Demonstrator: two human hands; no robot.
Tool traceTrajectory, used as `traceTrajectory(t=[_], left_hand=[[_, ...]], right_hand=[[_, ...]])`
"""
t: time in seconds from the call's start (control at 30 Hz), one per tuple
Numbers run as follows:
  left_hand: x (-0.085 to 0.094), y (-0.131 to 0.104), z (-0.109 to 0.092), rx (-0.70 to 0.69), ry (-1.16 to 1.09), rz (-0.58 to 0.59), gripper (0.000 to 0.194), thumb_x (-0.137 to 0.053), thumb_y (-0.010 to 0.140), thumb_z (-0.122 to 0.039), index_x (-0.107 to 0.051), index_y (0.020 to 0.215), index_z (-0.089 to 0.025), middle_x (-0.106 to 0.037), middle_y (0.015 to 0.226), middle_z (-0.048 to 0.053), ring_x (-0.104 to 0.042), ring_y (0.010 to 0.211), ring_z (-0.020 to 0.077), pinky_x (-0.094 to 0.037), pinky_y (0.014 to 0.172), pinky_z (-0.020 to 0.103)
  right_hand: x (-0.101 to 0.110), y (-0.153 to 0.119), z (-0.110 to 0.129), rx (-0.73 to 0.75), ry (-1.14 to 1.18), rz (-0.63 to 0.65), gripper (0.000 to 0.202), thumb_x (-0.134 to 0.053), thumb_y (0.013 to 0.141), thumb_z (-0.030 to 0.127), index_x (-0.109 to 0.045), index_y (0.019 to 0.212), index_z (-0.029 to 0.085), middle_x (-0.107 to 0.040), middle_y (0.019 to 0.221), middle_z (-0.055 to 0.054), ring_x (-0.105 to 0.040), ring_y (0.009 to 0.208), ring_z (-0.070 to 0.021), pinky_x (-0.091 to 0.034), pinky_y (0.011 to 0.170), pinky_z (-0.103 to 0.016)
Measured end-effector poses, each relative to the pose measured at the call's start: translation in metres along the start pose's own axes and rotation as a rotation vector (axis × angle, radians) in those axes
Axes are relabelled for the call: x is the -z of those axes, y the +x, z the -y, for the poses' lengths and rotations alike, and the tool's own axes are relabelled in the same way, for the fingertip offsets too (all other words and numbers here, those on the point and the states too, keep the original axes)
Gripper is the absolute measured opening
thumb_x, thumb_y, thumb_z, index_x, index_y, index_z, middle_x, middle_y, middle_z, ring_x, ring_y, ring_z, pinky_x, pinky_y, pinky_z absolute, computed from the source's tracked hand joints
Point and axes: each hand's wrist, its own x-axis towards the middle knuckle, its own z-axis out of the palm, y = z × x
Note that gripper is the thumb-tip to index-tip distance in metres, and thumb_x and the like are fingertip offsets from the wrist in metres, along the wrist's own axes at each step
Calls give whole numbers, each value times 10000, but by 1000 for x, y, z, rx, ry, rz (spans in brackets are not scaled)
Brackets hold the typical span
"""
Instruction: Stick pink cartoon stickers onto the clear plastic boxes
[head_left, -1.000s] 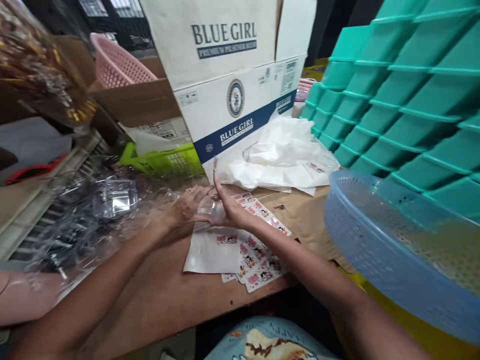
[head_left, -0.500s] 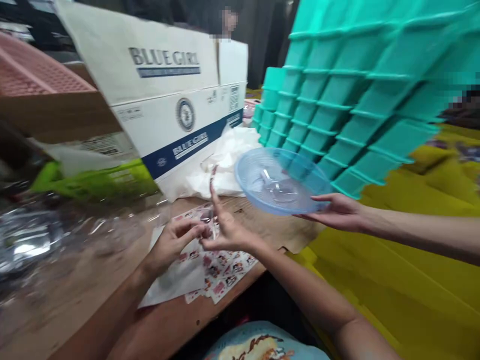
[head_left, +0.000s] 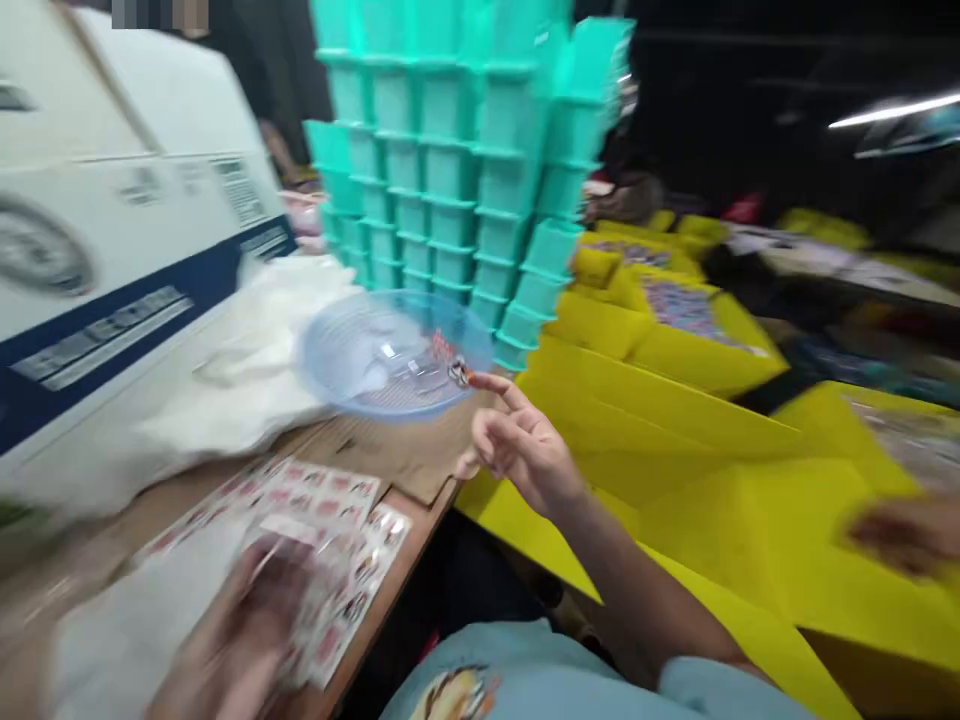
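Note:
My right hand (head_left: 525, 445) reaches over the near right rim of a blue plastic basin (head_left: 394, 408). Its index finger is stretched out with a small printed sticker (head_left: 459, 374) at the tip; the other fingers are curled. Clear plastic pieces (head_left: 390, 350) lie in the basin, beside a reddish patch. Low on the left, my left hand (head_left: 240, 620) is smeared by motion. Its fingers are around a clear plastic piece (head_left: 285, 528), whose exact kind I cannot make out. Below that hand lie sheets of red and black printed stickers (head_left: 367, 570) and white paper (head_left: 127, 620).
Teal stacked bins (head_left: 450, 180) rise behind the basin. White crumpled plastic (head_left: 255, 340) lies against a white and blue carton (head_left: 165, 230). Yellow boxes (head_left: 600, 390) fill the right side, where another person's blurred hand (head_left: 900, 535) shows. Brown cardboard (head_left: 420, 460) covers the table's corner.
The view has swung right. My hands have separated, the right one moving to the basin. The other person's hand has let go of the basin and drawn away to the right.

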Motion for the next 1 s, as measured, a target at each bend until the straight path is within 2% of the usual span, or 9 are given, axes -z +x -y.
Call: traceTrajectory(t=[0.03, 0.1, 0.17, 0.3, 0.43, 0.53, 0.67, 0.77, 1.0], left_hand=[[-20, -5, 9, -18, -69, 9, 254, -515, 942, -163, -742, 970, -271, -780, 1050, -17, -740, 971, 158, -628, 876, 309], [-50, -7, 21, -72, -113, 114, 184, -557, 937, -191, -738, 972, -200, -777, 1052, 53, -731, 1016, 202, -596, 952, 392], [-61, -4, 26, -151, -121, 188, 169, -655, 884, -205, -729, 1032, -171, -764, 1099, 93, -712, 1079, 246, -561, 1000, 438], [-48, -5, 31, -272, -155, 192, 289, -759, 781, -147, -730, 1066, -181, -774, 1060, 76, -706, 1092, 268, -533, 1026, 474], [-37, -8, 39, -287, -174, 155, 277, -801, 731, -134, -749, 993, -208, -786, 966, 36, -723, 1047, 261, -584, 936, 423], [-35, -5, 39, -292, -148, 156, 263, -789, 753, -149, -752, 1007, -204, -780, 1044, 48, -710, 1079, 253, -599, 898, 374], [-35, -3, 36, -312, -123, 167, 232, -760, 785, -147, -757, 1013, -194, -754, 1156, 63, -697, 1107, 242, -598, 894, 338], [-35, -3, 35, -318, -137, 165, 250, -756, 783, -136, -756, 1026, -196, -755, 1152, 66, -699, 1103, 247, -598, 902, 345], [-35, 1, 35, -315, -124, 156, 261, -754, 783, -147, -757, 1038, -206, -766, 1117, 58, -715, 1064, 245, -580, 955, 391]], right_hand=[[3, -9, 0, -116, 40, 95, 589, -700, 891, 400, -437, 1390, 231, -491, 594, 106, -399, 436, -61, -595, 637, -339], [3, -21, -10, -310, 117, 259, 557, -697, 899, 365, -445, 1378, 234, -485, 577, 113, -352, 408, -45, -601, 614, -372], [-2, -25, -27, -427, 181, 347, 560, -699, 900, 339, -433, 1385, 250, -479, 577, 117, -321, 391, -30, -600, 585, -372], [-13, -26, -59, -592, 256, 460, 601, -710, 891, 346, -408, 1406, 282, -474, 599, 113, -288, 376, -11, -592, 539, -338], [-17, -25, -80, -678, 296, 519, 665, -718, 885, 343, -359, 1442, 292, -461, 608, 110, -285, 388, -15, -595, 530, -327], [-18, -23, -91, -709, 316, 524, 708, -705, 894, 331, -305, 1478, 300, -445, 610, 113, -279, 401, -22, -594, 510, -313], [-20, -17, -101, -747, 315, 523, 682, -696, 900, 343, -321, 1468, 297, -435, 603, 117, -269, 397, -19, -594, 492, -306], [-20, -15, -105, -754, 303, 524, 649, -692, 902, 351, -352, 1452, 289, -427, 585, 121, -262, 393, -17, -593, 485, -306], [-19, -11, -107, -761, 317, 518, 712, -679, 913, 328, -275, 1498, 290, -441, 582, 122, -259, 395, -22, -588, 479, -306]])
